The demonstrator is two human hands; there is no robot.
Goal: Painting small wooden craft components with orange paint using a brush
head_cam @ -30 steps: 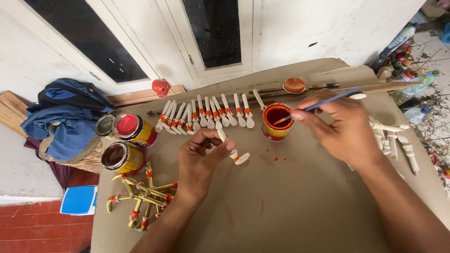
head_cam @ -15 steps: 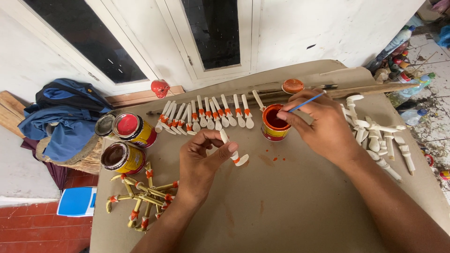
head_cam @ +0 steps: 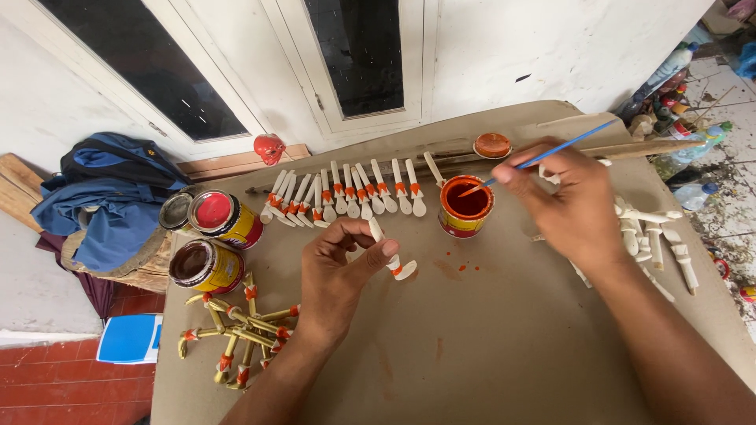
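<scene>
While the left hand (head_cam: 335,271) pinches a wooden spoon (head_cam: 390,256), right hand (head_cam: 571,201) grips a paintbrush (head_cam: 551,153) over the orange paint can (head_cam: 466,206)

paint tins (head_cam: 466,206): 3 | loose lids (head_cam: 492,145): 2 | brush (head_cam: 543,157): 1

Left hand (head_cam: 340,271) sits near the middle, forearm rising from the near edge, fingers curled, thumb and fingertips pinched together. Right hand (head_cam: 568,198) is farther and to the right, forearm angling in from the near right corner, knuckles up, fingers bunched in a pen-style pinch pointing left.
</scene>
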